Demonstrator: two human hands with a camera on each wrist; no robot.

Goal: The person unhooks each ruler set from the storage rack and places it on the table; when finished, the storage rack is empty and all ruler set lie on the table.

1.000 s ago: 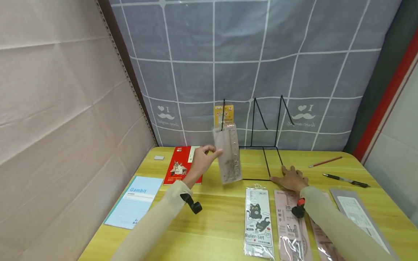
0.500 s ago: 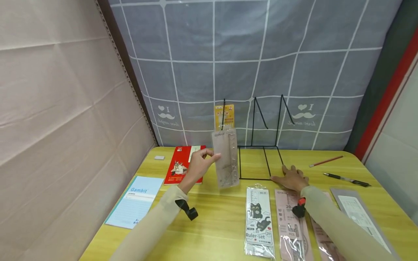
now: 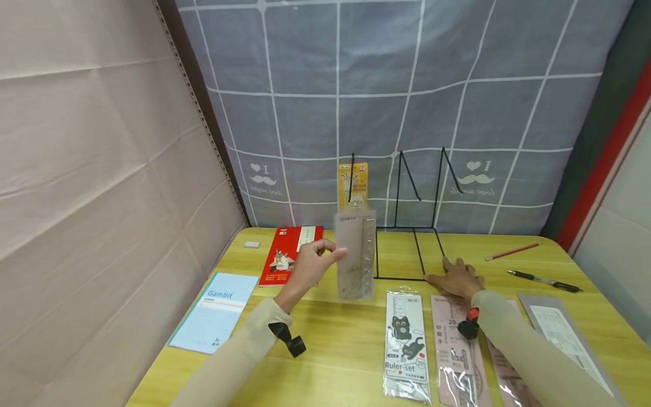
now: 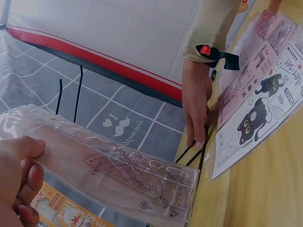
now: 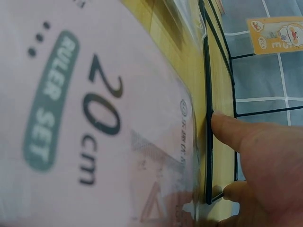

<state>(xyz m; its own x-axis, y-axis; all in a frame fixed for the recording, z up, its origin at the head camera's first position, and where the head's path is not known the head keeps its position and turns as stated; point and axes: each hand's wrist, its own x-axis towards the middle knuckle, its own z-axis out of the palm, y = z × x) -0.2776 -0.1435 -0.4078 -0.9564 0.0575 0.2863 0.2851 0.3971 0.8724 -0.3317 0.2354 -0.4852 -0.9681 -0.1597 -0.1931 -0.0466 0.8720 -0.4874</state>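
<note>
My left hand (image 3: 310, 267) pinches the left edge of a clear, pinkish ruler set pack (image 3: 355, 257), held upright above the table. A ruler and a protractor show through its plastic in the left wrist view. Just behind its top, a yellow card pack (image 3: 360, 183) hangs on the left hook of a black wire rack (image 3: 399, 278). The hook's tip shows above the ruler pack's top edge. My right hand (image 3: 458, 280) rests on the front right corner of the rack's base, thumb (image 5: 227, 130) touching the front bar and fingers by the side bar.
A cat-print ruler set (image 3: 405, 345), pink ruler sets (image 3: 452, 339) and a grey pack (image 3: 564, 333) lie at the front right. A pen (image 3: 544, 281) and red pencil (image 3: 511, 252) lie behind. On the left are a blue notebook (image 3: 213, 311), red notebook (image 3: 282, 265) and eraser (image 3: 251, 245).
My left hand has lowered the ruler set pack and straightened it, so its top now sits below the hook's tip, and more of the yellow pack shows. My right hand stays on the rack.
</note>
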